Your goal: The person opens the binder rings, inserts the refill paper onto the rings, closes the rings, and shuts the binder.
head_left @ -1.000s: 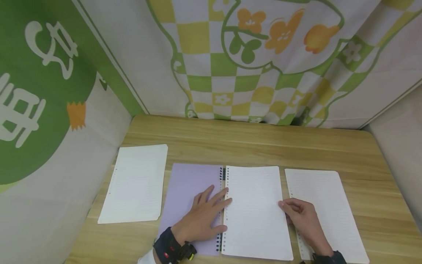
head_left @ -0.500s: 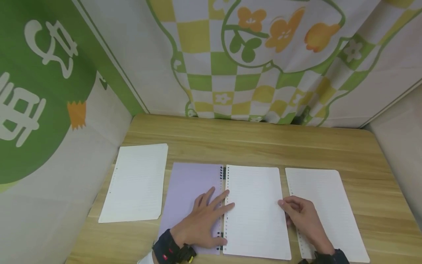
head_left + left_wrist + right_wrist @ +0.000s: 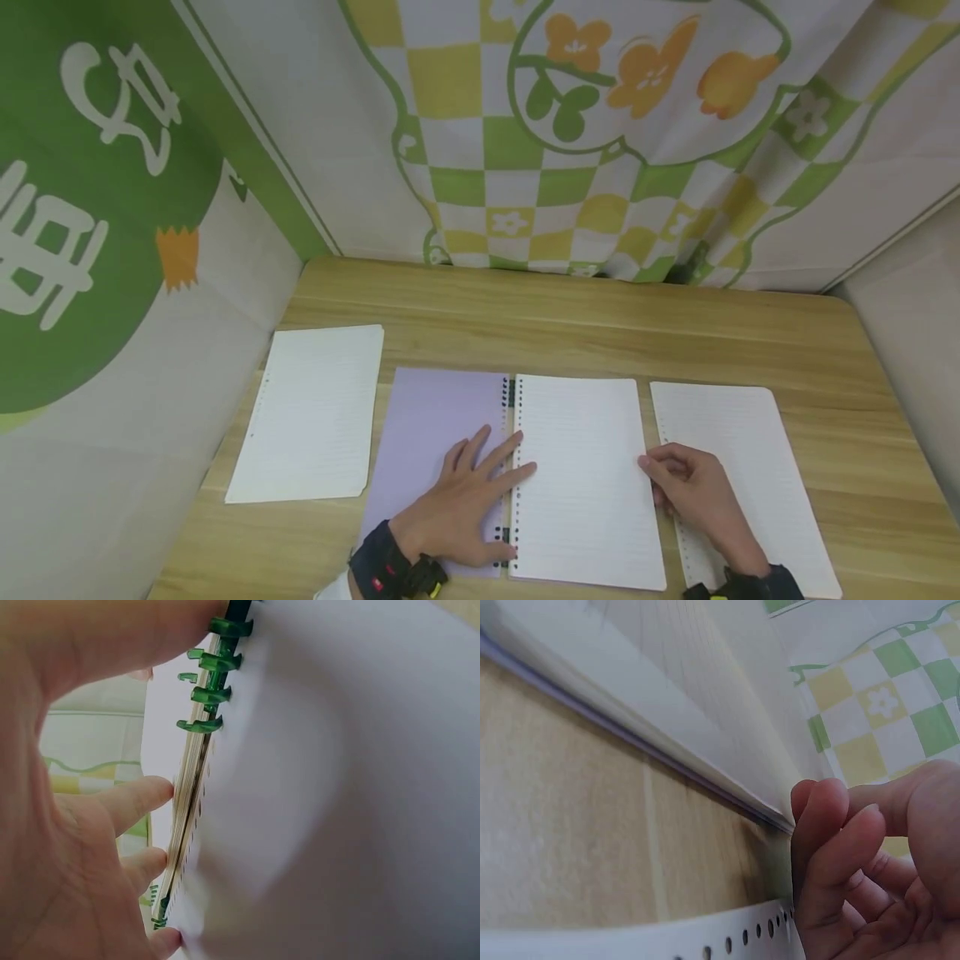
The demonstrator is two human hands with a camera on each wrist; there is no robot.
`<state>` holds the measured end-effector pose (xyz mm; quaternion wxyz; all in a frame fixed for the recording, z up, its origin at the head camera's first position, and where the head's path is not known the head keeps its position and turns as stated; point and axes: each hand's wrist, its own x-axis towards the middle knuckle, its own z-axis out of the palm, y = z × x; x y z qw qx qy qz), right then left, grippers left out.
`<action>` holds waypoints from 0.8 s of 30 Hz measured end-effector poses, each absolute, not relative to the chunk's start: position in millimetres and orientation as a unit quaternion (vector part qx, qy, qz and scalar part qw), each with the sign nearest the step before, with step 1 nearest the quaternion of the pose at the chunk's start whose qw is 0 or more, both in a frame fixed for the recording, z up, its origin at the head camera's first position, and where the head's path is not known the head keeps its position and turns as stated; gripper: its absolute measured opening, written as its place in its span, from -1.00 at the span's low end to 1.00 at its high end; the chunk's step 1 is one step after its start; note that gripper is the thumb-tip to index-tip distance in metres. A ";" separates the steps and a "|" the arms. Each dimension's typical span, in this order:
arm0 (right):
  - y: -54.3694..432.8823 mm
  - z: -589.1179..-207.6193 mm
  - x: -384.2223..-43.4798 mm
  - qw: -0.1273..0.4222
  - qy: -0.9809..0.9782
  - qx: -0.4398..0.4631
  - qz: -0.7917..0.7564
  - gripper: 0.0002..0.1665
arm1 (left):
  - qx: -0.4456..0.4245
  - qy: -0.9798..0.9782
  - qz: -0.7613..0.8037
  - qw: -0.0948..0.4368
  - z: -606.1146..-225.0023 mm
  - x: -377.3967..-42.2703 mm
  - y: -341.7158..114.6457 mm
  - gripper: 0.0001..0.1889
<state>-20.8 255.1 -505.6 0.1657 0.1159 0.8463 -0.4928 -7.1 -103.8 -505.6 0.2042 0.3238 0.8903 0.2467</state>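
In the head view an open loose-leaf notebook lies with its purple cover (image 3: 442,417) on the left and a stack of lined, hole-punched paper (image 3: 581,483) on the right. Green binder rings (image 3: 214,661) run along the spine. My left hand (image 3: 453,508) lies spread over the cover, its fingertips and thumb touching the spine and the stack's punched edge. Some ring halves stand apart from the paper. Thumb and fingertips of my right hand (image 3: 690,483) pinch the stack's right edge; the contact itself is partly hidden in the right wrist view.
One sheaf of lined paper (image 3: 307,417) lies at the left of the wooden table (image 3: 525,308). A further lined, punched sheet or sheaf (image 3: 742,467) lies partly under my right hand. A patterned curtain (image 3: 510,200) hangs behind the table.
My left fingers have slid slightly right onto the stack's edge. The stack's lower left has shifted slightly right, showing more of the lower rings. My right hand has barely moved.
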 end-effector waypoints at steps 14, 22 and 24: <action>297.8 -498.6 -18.0 0.122 0.879 0.117 -0.445 -0.64 | 0.369 0.876 0.231 0.208 -493.2 -16.0 -91.7 -0.01; 351.7 -490.9 -14.0 0.020 0.950 0.104 -0.293 -0.58 | 0.419 0.869 0.196 0.178 -482.4 -35.3 -39.3 -0.13; 365.0 -489.0 -14.0 0.033 0.955 0.115 -0.271 -0.46 | 0.430 0.867 0.182 0.172 -480.4 -39.2 -23.0 -0.22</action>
